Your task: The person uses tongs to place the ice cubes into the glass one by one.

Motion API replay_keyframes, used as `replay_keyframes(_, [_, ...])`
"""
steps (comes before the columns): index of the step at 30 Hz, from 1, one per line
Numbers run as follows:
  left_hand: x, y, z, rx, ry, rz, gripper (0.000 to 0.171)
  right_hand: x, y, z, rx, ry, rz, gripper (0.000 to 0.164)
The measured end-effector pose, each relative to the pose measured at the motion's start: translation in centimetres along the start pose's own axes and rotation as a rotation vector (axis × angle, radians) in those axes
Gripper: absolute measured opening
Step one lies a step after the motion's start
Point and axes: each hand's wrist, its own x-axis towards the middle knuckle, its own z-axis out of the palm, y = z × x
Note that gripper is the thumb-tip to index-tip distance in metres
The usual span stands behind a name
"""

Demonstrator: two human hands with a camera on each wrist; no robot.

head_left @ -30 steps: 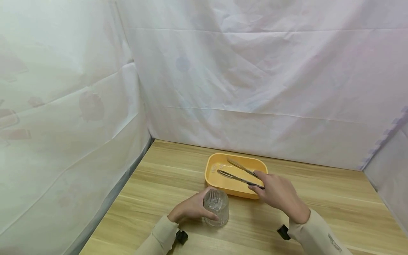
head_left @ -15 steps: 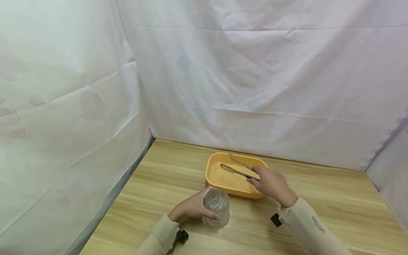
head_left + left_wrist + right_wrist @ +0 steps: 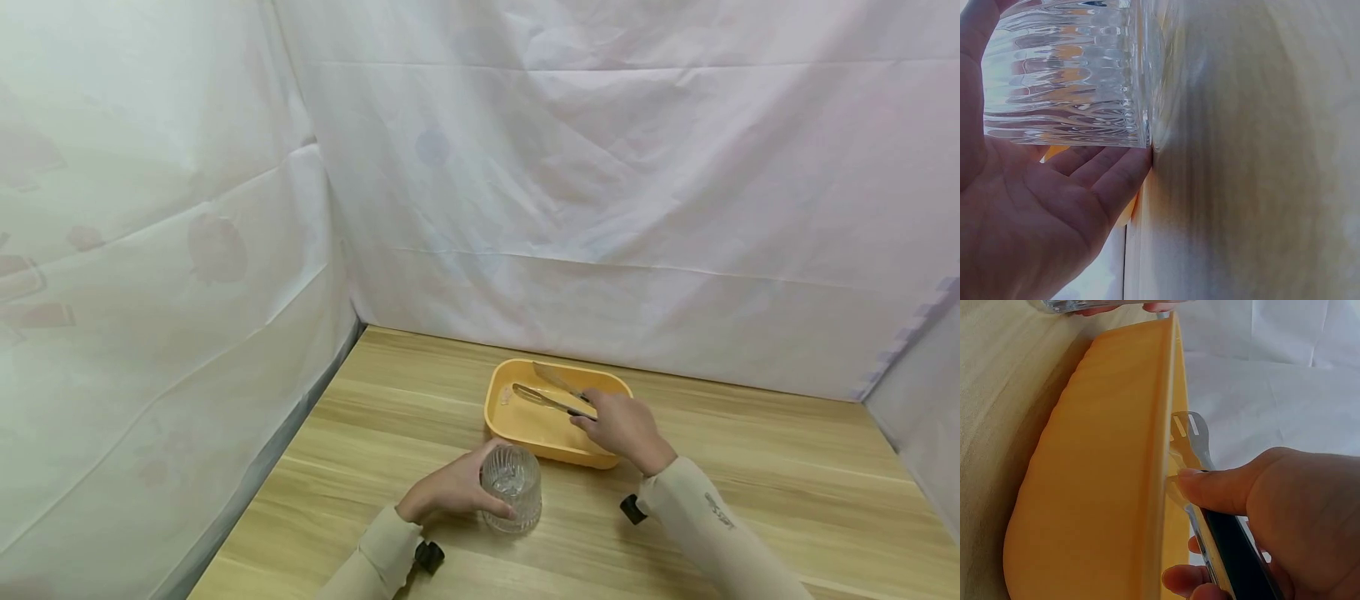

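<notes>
My left hand (image 3: 457,483) curls around a clear ribbed glass (image 3: 517,492) standing on the table, with the thumb along its near side. In the left wrist view, the fingers lie against the ribbed wall of the glass (image 3: 1066,81). My right hand (image 3: 626,429) grips metal tongs (image 3: 551,402) by their dark handles. The arms of the tongs are spread apart, and their slotted ends point left over the yellow tray (image 3: 532,442). A small clear piece (image 3: 506,397) lies at the left inside the tray; its kind is hard to make out.
The yellow tray sits just behind the glass on a wooden table (image 3: 405,400). Pale patterned cloth (image 3: 600,208) hangs behind the table and along both sides. A black wrist mount (image 3: 429,557) sits at the left cuff, another (image 3: 633,509) at the right.
My right hand has moved left and a little away from me, carrying the tongs. The tongs' arms stand slightly closer together. My left hand and the glass have stayed almost in place.
</notes>
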Motion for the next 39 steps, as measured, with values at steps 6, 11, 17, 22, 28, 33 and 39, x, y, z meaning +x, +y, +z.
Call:
replay_keyframes(6, [0.0, -0.1, 0.0, 0.01, 0.001, 0.009, 0.084, 0.6, -0.3, 0.2, -0.005, -0.063, 0.037, 0.047])
replay_keyframes(11, [0.0, -0.1, 0.1, 0.004, 0.008, -0.012, 0.085, 0.9, -0.6, 0.5, -0.022, -0.064, 0.033, 0.041])
replay_keyframes(17, [0.0, -0.1, 0.1, 0.001, 0.01, -0.006, 0.085, 1.4, -0.7, 1.2, -0.045, -0.033, 0.001, 0.027])
replay_keyframes(22, [0.0, -0.1, 0.1, 0.0, 0.013, -0.001, 0.086, 1.9, -1.0, 1.7, -0.05, -0.028, -0.018, 0.021])
replay_keyframes(28, [0.0, -0.2, 0.2, -0.01, 0.012, 0.004, 0.087, 1.8, -1.3, 1.8, -0.067, -0.026, -0.029, 0.019])
replay_keyframes(33, [-0.1, -0.2, 0.2, -0.012, 0.011, 0.013, 0.086, 1.4, -1.6, 1.4, -0.079, -0.022, -0.024, 0.011])
replay_keyframes(39, [-0.1, -0.2, 0.2, -0.016, 0.012, 0.011, 0.085, 0.7, -1.8, 0.8, -0.096, -0.044, -0.004, 0.017])
